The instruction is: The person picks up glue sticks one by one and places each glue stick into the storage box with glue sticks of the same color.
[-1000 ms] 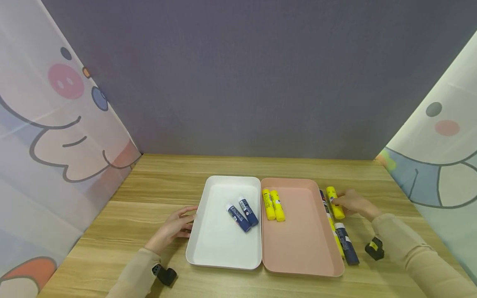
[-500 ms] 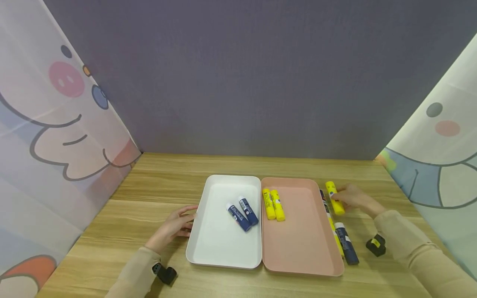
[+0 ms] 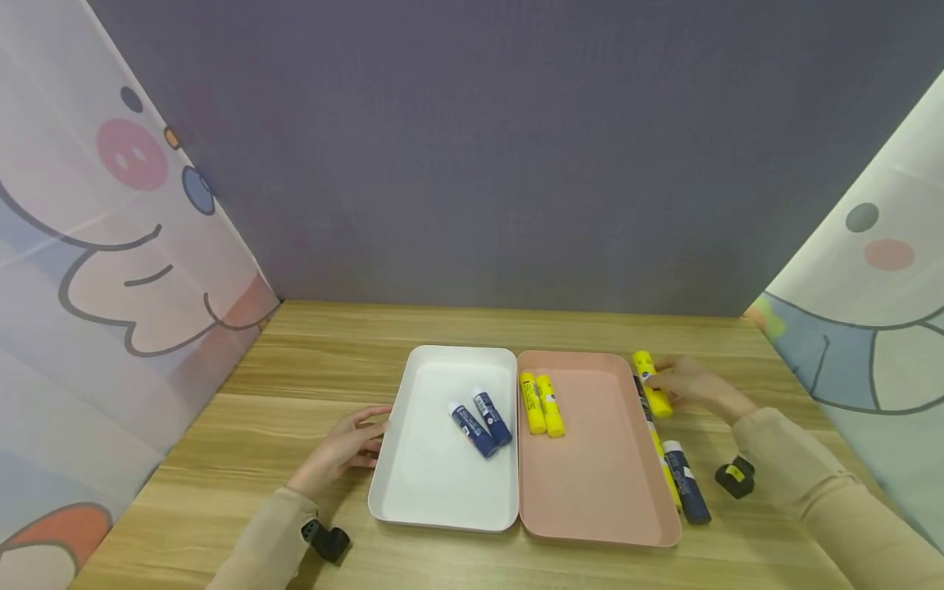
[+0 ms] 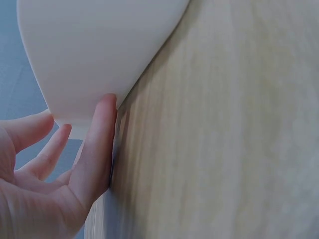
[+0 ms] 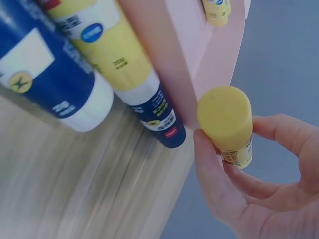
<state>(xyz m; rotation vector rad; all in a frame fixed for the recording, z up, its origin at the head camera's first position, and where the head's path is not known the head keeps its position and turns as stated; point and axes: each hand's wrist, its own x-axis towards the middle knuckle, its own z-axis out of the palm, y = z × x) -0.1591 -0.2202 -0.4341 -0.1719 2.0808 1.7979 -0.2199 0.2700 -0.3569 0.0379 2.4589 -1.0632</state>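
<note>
My right hand [image 3: 692, 383] pinches a yellow glue stick [image 3: 643, 362] between thumb and fingers, beside the far right corner of the pink tray [image 3: 590, 500]. In the right wrist view the held stick's yellow end [image 5: 227, 112] faces the camera. My left hand [image 3: 341, 452] touches the left wall of the white tray [image 3: 413, 492], its fingers fairly straight against the outer side [image 4: 94, 59]. Two navy glue sticks [image 3: 473, 430] lie in the white tray. Along the pink tray's left wall rest two yellow glue sticks [image 3: 549, 406].
Right of the pink tray a navy glue stick [image 3: 687, 483] lies on the wooden table [image 3: 324, 352]. Between it and the tray, another yellow stick [image 5: 112, 47] and another navy stick [image 5: 162, 119] line up along the wall. A grey panel [image 3: 472, 164] stands behind.
My right hand has lifted the yellow glue stick and moved it left and away from me, toward the pink tray's far corner. My left hand has stayed at the white tray.
</note>
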